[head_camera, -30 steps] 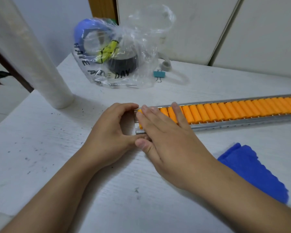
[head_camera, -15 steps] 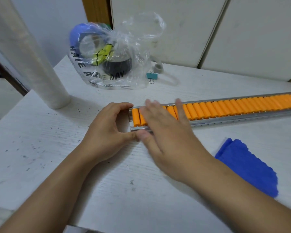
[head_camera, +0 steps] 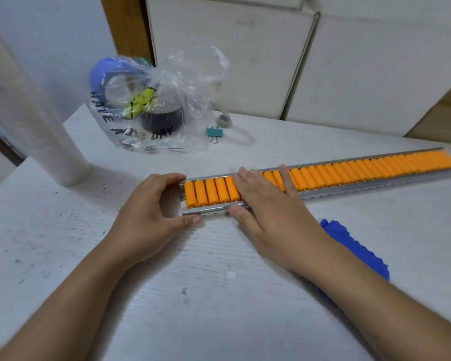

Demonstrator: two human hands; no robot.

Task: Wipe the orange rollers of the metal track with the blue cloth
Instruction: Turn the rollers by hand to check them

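Observation:
A long metal track (head_camera: 349, 190) with a row of orange rollers (head_camera: 344, 171) lies across the white table, running from the middle to the far right. My left hand (head_camera: 151, 220) pinches the track's left end between thumb and fingers. My right hand (head_camera: 268, 207) lies flat over the rollers just right of that end, fingers spread, thumb against the near rail. The blue cloth (head_camera: 354, 246) is crumpled on the table near my right wrist, partly hidden by my forearm. Neither hand touches the cloth.
A clear plastic bag (head_camera: 151, 110) with tape rolls sits at the back left. A teal binder clip (head_camera: 214, 132) and a small grey ring (head_camera: 224, 121) lie beside it. A tall white roll (head_camera: 34, 121) stands at the left. White panels rise behind the table (head_camera: 193, 295).
My right hand has slid to the right along the rollers, uncovering several at the left end. My left hand has stayed on the track's end. The cloth has not moved.

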